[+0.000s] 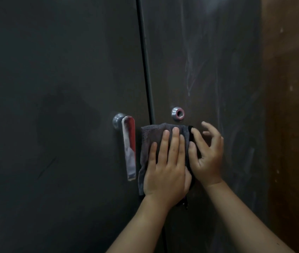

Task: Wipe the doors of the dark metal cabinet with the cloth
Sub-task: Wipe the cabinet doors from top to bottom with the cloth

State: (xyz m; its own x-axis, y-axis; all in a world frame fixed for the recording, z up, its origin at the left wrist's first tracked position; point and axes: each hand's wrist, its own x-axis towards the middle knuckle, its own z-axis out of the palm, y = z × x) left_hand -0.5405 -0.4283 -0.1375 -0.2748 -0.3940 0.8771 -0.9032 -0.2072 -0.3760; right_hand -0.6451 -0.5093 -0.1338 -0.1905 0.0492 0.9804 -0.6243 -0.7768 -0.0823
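The dark metal cabinet fills the view, with a left door (53, 88) and a right door (209, 61) split by a vertical seam. A dark grey cloth (149, 141) lies flat against the cabinet just below the lock, across the seam. My left hand (165, 165) presses the cloth onto the door with straight fingers. My right hand (206, 154) is at the cloth's right edge, its index finger and thumb touching that edge while the other fingers spread loosely. Pale streaks mark the right door.
A shiny lever handle (129, 148) hangs from a round knob (118, 120) on the left door, just left of the cloth. A round metal lock (178, 113) sits on the right door above the cloth. A brown wall (291, 106) borders the cabinet on the right.
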